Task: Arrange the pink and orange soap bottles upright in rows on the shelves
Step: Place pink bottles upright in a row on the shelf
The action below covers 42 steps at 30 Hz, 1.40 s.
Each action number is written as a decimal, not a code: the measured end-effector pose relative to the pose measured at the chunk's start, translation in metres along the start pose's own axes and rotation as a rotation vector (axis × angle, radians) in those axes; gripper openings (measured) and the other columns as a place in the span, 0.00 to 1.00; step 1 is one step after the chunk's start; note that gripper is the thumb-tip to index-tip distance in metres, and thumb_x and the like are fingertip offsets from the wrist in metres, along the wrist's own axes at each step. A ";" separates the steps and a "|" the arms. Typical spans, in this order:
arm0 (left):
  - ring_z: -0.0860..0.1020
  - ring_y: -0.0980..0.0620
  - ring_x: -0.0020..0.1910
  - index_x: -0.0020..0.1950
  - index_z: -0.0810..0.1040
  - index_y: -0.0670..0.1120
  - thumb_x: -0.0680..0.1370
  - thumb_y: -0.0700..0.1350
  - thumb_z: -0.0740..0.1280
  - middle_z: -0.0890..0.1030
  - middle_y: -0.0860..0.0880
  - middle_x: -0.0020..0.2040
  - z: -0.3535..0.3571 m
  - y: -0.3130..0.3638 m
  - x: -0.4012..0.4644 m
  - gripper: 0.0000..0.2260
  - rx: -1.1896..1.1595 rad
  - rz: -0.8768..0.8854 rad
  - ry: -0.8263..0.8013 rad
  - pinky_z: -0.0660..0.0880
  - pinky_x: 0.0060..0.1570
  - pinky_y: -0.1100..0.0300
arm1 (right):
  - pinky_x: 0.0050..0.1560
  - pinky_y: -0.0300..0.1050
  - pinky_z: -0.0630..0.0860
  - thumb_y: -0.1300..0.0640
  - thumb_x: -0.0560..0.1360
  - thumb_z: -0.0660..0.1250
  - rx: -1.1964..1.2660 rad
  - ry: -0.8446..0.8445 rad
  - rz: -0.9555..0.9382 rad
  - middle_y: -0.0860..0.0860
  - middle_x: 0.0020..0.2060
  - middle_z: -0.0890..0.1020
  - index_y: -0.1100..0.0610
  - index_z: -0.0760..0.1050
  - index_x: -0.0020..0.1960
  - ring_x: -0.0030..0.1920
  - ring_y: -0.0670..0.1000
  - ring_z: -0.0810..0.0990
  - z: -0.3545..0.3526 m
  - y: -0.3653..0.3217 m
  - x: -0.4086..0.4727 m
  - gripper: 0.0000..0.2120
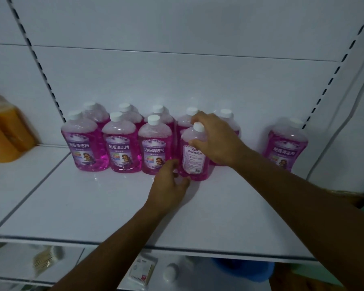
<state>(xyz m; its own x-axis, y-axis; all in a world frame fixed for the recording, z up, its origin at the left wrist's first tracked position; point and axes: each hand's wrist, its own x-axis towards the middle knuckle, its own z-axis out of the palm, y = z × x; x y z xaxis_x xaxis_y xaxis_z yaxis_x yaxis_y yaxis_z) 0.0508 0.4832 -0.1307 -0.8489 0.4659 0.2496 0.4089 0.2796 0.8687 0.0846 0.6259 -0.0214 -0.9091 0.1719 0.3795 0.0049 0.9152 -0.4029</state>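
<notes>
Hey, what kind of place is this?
Probably a shop aisle being stocked: white slotted shelving, many identical pink bottles in rows, orange bottles on the next shelf.
</notes>
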 end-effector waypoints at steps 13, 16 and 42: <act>0.76 0.44 0.59 0.71 0.65 0.43 0.65 0.55 0.79 0.77 0.45 0.62 0.051 0.016 0.014 0.41 0.173 0.156 0.276 0.76 0.58 0.54 | 0.48 0.50 0.78 0.42 0.67 0.74 0.025 0.066 0.250 0.47 0.44 0.76 0.52 0.70 0.50 0.46 0.51 0.77 -0.023 -0.013 0.001 0.21; 0.78 0.54 0.53 0.68 0.64 0.46 0.65 0.43 0.79 0.77 0.50 0.57 0.032 0.018 0.015 0.36 -0.100 0.199 0.103 0.79 0.49 0.63 | 0.42 0.44 0.75 0.41 0.68 0.73 0.146 0.038 0.195 0.48 0.43 0.78 0.54 0.74 0.48 0.42 0.48 0.77 -0.037 -0.004 -0.002 0.19; 0.82 0.45 0.43 0.57 0.79 0.44 0.71 0.62 0.70 0.84 0.46 0.49 -0.002 -0.011 0.047 0.25 0.592 0.070 0.111 0.81 0.45 0.50 | 0.57 0.47 0.75 0.46 0.64 0.79 0.055 0.078 0.020 0.53 0.56 0.74 0.52 0.71 0.66 0.55 0.53 0.75 0.021 0.013 0.018 0.34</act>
<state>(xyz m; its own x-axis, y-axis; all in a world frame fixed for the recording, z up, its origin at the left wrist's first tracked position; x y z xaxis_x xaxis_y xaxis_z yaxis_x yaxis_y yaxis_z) 0.0055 0.5005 -0.1272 -0.8302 0.4186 0.3682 0.5547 0.6862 0.4706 0.0594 0.6331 -0.0366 -0.8740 0.2197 0.4334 -0.0019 0.8904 -0.4551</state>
